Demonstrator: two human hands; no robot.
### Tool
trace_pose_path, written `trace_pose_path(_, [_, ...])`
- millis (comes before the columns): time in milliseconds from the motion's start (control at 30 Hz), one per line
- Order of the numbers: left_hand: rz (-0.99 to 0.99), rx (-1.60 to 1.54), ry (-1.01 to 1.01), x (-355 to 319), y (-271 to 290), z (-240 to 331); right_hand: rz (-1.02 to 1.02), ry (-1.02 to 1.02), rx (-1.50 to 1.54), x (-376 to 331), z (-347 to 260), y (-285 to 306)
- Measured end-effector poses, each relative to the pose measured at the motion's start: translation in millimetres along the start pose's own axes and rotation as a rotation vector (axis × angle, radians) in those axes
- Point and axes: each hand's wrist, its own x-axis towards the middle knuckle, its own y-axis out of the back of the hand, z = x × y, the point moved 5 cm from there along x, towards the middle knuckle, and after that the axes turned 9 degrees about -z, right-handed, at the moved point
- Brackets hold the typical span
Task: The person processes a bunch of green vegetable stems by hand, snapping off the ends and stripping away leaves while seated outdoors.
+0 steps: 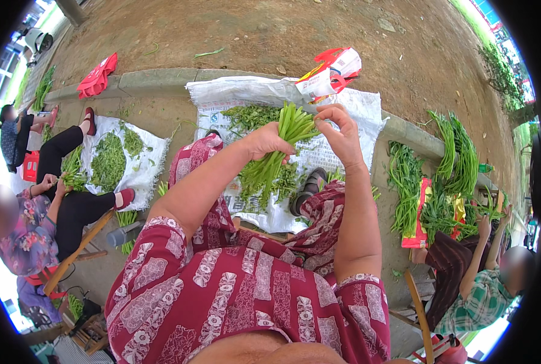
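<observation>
A bunch of bright green vegetable stems (296,124) is gripped in my left hand (267,142), its fingers wrapped round the middle. The stems fan out at the top, and their thinner ends hang down below my hand. My right hand (340,134) is raised just to the right of the bunch, thumb and fingers pinched together by the stem ends. Whatever lies in that pinch is too small to tell. Beneath both hands, heaps of plucked green leaves (252,116) lie on a white woven sack (349,109) spread on the ground.
A red and white bag (331,76) stands at the sack's far edge, by a concrete kerb (413,138). On the left, a seated person handles greens beside another white sack (155,147). At right, another person sits near long green bundles (407,188). A red bag (98,76) lies far left.
</observation>
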Motion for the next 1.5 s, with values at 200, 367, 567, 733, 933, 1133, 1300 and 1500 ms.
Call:
trace_pose_path(200, [0.019, -0.107, 0.009, 0, 3, 0, 0.044, 0.005, 0.061, 0, 6, 3])
trace_pose_path(367, [0.040, -0.132, 0.023, 0, 4, 4, 0.076, -0.193, 0.289, 1, 24, 9])
trace_pose_path(567, [0.022, -0.123, -0.019, -2, 0, 8, 0.032, -0.353, 0.537, -2, 27, 2])
trace_pose_path(733, [-0.026, -0.109, -0.054, -1, 1, 7, -0.013, -0.387, 0.577, -1, 29, -4])
trace_pose_path(933, [-0.009, -0.114, -0.088, -2, 0, 9, -0.035, -0.384, 0.617, -1, 27, -11])
trace_pose_path(1133, [-0.009, -0.116, -0.086, -3, -1, 9, -0.085, -0.369, 0.576, 0, 24, -14])
trace_pose_path(1300, [0.056, -0.082, -0.015, -5, 1, 10, -0.091, -0.332, 0.517, -2, 27, -9])
trace_pose_path(1500, [0.147, -0.007, -0.042, -9, 18, 17, -0.083, -0.172, 0.148, -6, 23, -13])
